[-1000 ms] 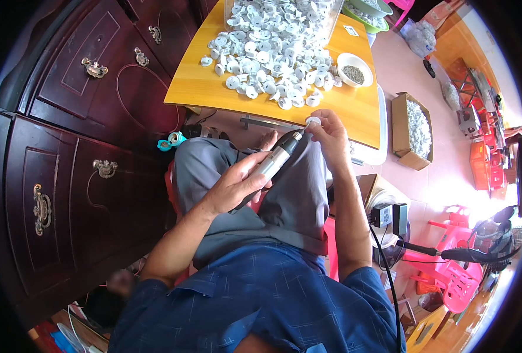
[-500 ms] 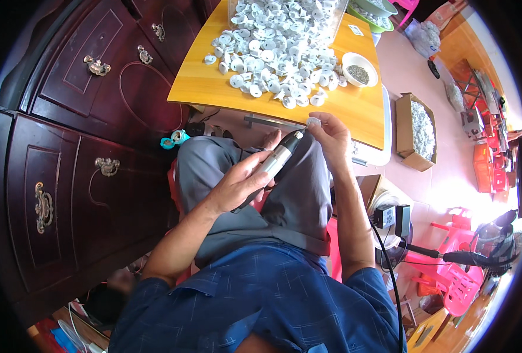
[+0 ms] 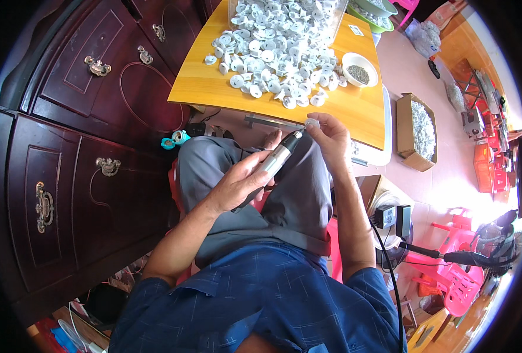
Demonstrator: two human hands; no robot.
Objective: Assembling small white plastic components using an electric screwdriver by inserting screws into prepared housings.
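My left hand is wrapped round an electric screwdriver with a silver body and a black nose. The tool slants up to the right above my lap. Its tip meets a small whitish plastic piece, which my right hand pinches between thumb and fingers just off the table's front edge. Whether a screw sits between tip and piece is too small to tell. On the yellow wooden table lies a big heap of similar whitish plastic pieces. A white bowl of tiny metal screws stands right of the heap.
Dark wooden cabinets line the left side. A carton of pale parts stands on the floor at right. Pink plastic stools, a fan and a black cable are nearer me on the right.
The plastic piece has turned slightly in my right fingers, and its face is now more edge-on. My left hand and the screwdriver have hardly moved.
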